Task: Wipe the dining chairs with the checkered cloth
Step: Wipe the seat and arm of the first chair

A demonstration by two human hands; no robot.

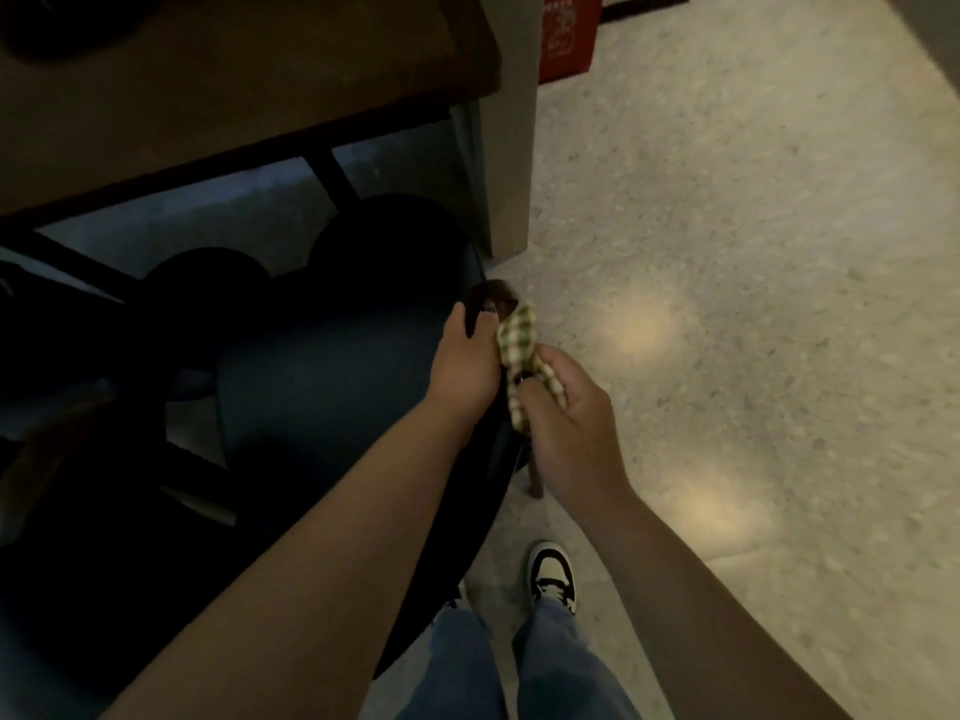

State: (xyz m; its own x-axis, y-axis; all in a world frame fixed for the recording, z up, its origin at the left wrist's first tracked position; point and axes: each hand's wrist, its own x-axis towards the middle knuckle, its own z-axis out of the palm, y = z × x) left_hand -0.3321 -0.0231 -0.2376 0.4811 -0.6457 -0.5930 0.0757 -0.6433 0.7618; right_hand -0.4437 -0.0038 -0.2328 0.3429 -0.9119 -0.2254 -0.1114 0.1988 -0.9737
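Note:
A dark dining chair (332, 387) with a blue-black seat stands below me, pushed partly under a wooden table. My left hand (462, 363) grips the chair's right edge near its brown wooden corner (496, 298). My right hand (569, 423) holds the green-and-white checkered cloth (519, 350) bunched against that same edge, right beside my left hand. Most of the chair lies in deep shadow.
The wooden table (234, 80) fills the upper left, with a grey leg (506, 148) at its corner. A second dark seat (202, 288) is tucked underneath. A red box (569, 33) stands at the top. Speckled floor (753, 252) spreads right. My shoe (553, 574) is below.

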